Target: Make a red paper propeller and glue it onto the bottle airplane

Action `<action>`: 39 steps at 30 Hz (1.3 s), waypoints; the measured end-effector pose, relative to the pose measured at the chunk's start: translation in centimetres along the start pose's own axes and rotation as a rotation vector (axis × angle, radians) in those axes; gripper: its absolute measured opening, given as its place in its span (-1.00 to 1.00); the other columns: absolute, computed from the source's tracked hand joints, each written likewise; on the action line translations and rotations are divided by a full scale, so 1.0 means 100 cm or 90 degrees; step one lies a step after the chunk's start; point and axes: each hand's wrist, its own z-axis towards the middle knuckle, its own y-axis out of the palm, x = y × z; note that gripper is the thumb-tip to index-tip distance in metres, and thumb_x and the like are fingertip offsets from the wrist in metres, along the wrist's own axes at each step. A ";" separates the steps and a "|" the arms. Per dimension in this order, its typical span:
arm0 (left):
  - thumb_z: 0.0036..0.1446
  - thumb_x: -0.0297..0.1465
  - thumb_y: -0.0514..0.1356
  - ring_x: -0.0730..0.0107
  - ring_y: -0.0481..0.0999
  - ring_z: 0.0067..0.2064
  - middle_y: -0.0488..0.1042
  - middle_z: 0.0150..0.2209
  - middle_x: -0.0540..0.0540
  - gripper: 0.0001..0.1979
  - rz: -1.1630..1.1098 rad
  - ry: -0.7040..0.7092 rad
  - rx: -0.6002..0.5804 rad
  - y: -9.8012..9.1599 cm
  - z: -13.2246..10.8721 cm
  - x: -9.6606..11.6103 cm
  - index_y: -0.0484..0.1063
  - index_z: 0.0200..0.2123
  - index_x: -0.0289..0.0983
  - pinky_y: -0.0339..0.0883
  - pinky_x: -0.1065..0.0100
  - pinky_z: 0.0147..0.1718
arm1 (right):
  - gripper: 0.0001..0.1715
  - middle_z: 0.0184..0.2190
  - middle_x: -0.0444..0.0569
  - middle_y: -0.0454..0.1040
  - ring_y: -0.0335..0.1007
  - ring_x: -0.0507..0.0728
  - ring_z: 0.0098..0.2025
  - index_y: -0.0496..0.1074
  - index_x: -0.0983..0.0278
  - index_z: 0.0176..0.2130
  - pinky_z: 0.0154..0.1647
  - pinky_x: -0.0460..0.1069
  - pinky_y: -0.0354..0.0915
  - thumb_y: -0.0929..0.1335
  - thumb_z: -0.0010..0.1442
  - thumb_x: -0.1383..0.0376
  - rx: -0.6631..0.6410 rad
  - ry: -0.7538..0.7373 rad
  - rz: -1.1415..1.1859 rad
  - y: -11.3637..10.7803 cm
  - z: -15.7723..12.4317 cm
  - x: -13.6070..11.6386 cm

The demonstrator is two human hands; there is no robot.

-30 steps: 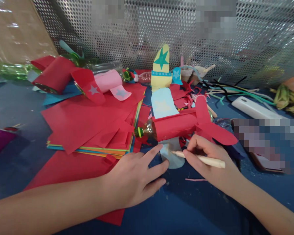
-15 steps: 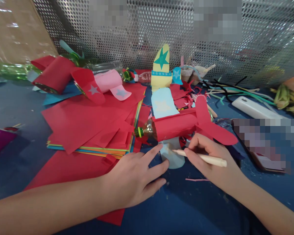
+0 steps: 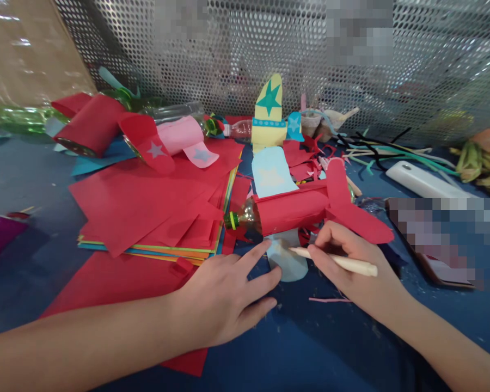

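Observation:
A bottle wrapped in red paper lies on its side, its green neck to the left. One light-blue paper wing with a pale star rises behind it; another light-blue wing lies in front. My left hand is open, palm down, with fingertips on the front wing's left edge. Between the thumb and fingers of my right hand is a cream marker, its tip at the front wing. Red paper fins stick out at the bottle's right end, just above my right hand.
Stacked coloured paper lies left of the bottle. Behind stand other paper-covered bottles and a yellow paper shape before a perforated metal panel. A phone and a white device lie at the right.
The marker tip has shifted very slightly right on the front wing, and my right hand's fingers have moved a little. My left hand stays where it was.

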 end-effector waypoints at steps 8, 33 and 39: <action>0.27 -0.27 -0.05 0.31 0.50 -0.42 0.29 0.14 -0.32 -0.67 0.011 0.003 -0.005 0.000 0.000 -0.001 0.41 -0.04 -0.19 0.43 0.22 -0.50 | -0.80 -0.60 -0.23 0.22 0.14 -0.03 -0.61 0.16 0.21 -0.47 -0.62 -0.15 0.13 0.26 0.17 0.28 0.002 -0.008 0.002 -0.001 0.000 -0.002; 0.26 -0.27 -0.03 0.29 0.50 -0.41 0.28 0.15 -0.32 -0.69 0.005 -0.003 -0.018 -0.002 0.001 0.000 0.41 -0.04 -0.19 0.42 0.22 -0.48 | -0.80 -0.59 -0.23 0.24 0.16 -0.04 -0.61 0.17 0.21 -0.45 -0.62 -0.16 0.15 0.27 0.19 0.26 -0.020 0.012 0.008 0.000 0.000 -0.005; 0.27 -0.27 -0.05 0.31 0.50 -0.41 0.31 0.12 -0.30 -0.68 0.009 -0.002 -0.010 -0.001 0.001 0.000 0.41 -0.05 -0.19 0.42 0.23 -0.47 | -0.80 -0.60 -0.23 0.25 0.16 -0.04 -0.62 0.18 0.21 -0.45 -0.63 -0.16 0.15 0.26 0.19 0.26 -0.044 0.011 0.023 0.001 0.001 -0.004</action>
